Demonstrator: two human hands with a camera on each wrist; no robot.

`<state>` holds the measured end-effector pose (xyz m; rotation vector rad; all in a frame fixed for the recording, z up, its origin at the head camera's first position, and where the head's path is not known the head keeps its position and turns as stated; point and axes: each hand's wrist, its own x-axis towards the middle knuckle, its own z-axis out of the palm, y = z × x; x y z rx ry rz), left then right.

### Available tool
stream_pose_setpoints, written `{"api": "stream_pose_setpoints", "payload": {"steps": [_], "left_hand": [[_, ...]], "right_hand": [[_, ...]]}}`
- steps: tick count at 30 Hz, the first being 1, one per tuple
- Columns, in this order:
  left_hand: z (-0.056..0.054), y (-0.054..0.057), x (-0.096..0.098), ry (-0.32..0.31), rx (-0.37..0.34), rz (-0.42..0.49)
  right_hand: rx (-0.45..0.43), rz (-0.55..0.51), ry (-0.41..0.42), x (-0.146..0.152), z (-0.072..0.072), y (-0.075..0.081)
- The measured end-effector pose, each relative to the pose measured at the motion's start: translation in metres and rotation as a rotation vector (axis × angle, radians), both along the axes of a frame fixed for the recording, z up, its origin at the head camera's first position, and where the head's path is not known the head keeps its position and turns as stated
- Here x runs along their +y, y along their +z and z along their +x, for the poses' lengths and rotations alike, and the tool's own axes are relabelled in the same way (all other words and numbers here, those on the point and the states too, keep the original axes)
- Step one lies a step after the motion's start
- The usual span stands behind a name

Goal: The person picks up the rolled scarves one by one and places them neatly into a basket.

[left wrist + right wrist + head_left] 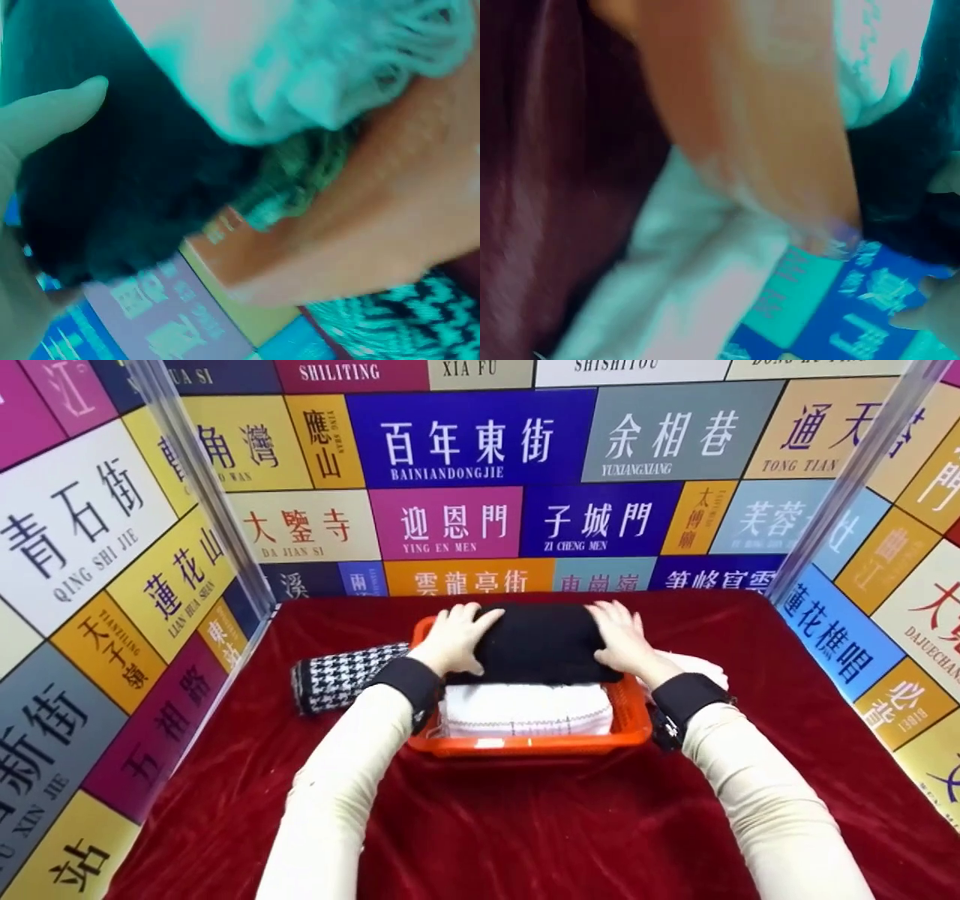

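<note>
A folded black cloth [544, 641] lies over the back part of an orange basket [525, 747]. My left hand [456, 639] holds its left end, and at its right end my right hand [624, 637] does the same. In the left wrist view the left thumb [71, 109] lies along the black fabric. In front of it, inside the basket, rests a folded white cloth [525, 709], whose thick fringe [390, 52] shows in the left wrist view. A bit of dark greenish fringe [300, 176] shows between the white cloth and the basket wall.
Left of the basket lies a rolled black-and-white houndstooth cloth [345, 679]. Another white cloth [694, 667] lies at its right, partly behind the right wrist. Dark red fabric [540, 825] covers the table. Panels printed with place names [472, 439] stand around the back and sides.
</note>
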<state>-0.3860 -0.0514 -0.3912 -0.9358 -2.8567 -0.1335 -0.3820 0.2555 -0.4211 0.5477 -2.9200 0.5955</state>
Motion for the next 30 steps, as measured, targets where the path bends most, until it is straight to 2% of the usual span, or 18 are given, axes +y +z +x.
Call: {"api": "stream_pose_setpoints", "payload": {"steps": [2, 5, 8, 13, 17, 19, 22, 25, 28, 30], "left_hand": [[0.005, 0.005, 0.008, -0.023, 0.003, -0.111], [0.007, 0.002, 0.011, 0.008, 0.013, -0.171], [0.008, -0.005, 0.010, 0.003, 0.008, -0.176], [0.008, -0.017, 0.010, -0.018, -0.014, -0.176], [0.010, -0.022, 0.011, -0.018, -0.015, -0.156], [0.011, -0.022, 0.011, -0.018, -0.013, -0.143], [0.011, -0.021, 0.009, -0.002, -0.012, -0.139], [0.012, -0.020, 0.004, 0.001, -0.016, -0.101], [0.016, -0.020, -0.004, -0.001, -0.002, -0.046], [0.022, -0.022, -0.013, 0.001, 0.023, -0.012]], "right_hand": [[0.041, 0.145, 0.074, -0.005, 0.003, 0.003], [0.031, 0.224, 0.172, -0.010, 0.007, 0.003], [0.000, 0.244, 0.209, -0.011, 0.011, -0.001], [-0.048, 0.254, 0.218, -0.011, 0.013, -0.008], [-0.087, 0.236, 0.201, -0.009, 0.013, -0.012], [-0.079, 0.223, 0.198, -0.009, 0.013, -0.014], [-0.033, 0.174, 0.198, -0.009, 0.013, -0.015], [-0.014, 0.074, 0.194, -0.006, 0.015, -0.013], [-0.128, -0.157, 0.171, 0.005, 0.021, -0.007], [-0.168, -0.320, 0.134, 0.018, 0.024, -0.005]]}}
